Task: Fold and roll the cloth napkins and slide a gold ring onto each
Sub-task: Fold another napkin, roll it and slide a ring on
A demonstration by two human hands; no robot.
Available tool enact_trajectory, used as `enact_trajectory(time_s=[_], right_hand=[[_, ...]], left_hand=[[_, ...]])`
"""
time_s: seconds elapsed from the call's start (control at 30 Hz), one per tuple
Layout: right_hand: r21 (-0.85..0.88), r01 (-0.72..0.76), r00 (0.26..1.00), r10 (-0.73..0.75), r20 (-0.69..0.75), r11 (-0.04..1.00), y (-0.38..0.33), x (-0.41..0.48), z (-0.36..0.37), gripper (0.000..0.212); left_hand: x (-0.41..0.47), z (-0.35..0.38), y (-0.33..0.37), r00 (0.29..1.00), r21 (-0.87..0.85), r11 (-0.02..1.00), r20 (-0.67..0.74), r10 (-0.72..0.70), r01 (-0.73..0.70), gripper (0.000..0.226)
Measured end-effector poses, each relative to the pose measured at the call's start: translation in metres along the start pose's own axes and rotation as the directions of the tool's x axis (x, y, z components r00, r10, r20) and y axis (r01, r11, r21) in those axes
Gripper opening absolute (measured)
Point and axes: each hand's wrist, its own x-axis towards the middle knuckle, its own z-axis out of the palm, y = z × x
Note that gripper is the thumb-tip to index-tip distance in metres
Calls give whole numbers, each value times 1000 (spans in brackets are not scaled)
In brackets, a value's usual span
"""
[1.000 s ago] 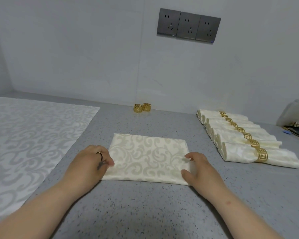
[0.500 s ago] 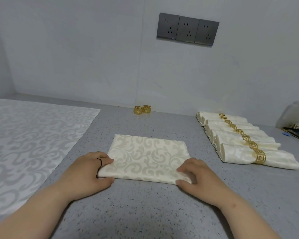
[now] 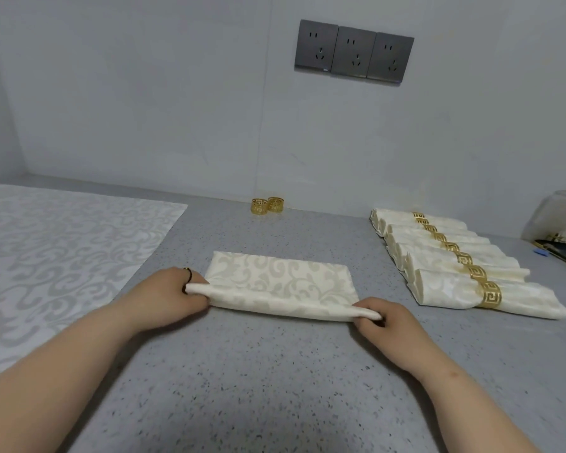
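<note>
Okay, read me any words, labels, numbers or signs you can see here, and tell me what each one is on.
No text in this view can be read.
wall sockets: a tiny mark at the left plate's lower edge, too small to read.
loose gold rings: a cut-out key pattern, not lettering.
napkin: woven scroll pattern only, no words.

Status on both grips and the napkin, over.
Left grip and right grip pinch the napkin at both ends of its rolled near edge. Rest of it lies flat. Two gold rings by the wall; nothing blocks the roll.
</note>
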Motion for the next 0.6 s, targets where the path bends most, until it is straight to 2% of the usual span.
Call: enact_trajectory(time_s=[0.03,0.13,0.27,0.5,0.6], right_hand=[[49,-26,1000,26,-13,998,0,1,-1,25],[142,-82,995,89,-44,987,1,4,-2,19],[233,-161,981,182,-72,959,-2,10,-2,16],[141,-312,950,310,35,940,-9,35,-8,8],[142,-322,945,327,-13,936,-9,40,-4,12]], left_hand=[[3,-2,1,1000,-75,997,18,-18,19,9],[7,2,-3,996,-230,972,-59,-62,47,23],[5,7,-4,989,-273,960,-116,-96,61,34],[12,12,-10,978,-298,952,-167,-124,70,47],[14,13,-10,970,-310,946,-189,-154,90,48]])
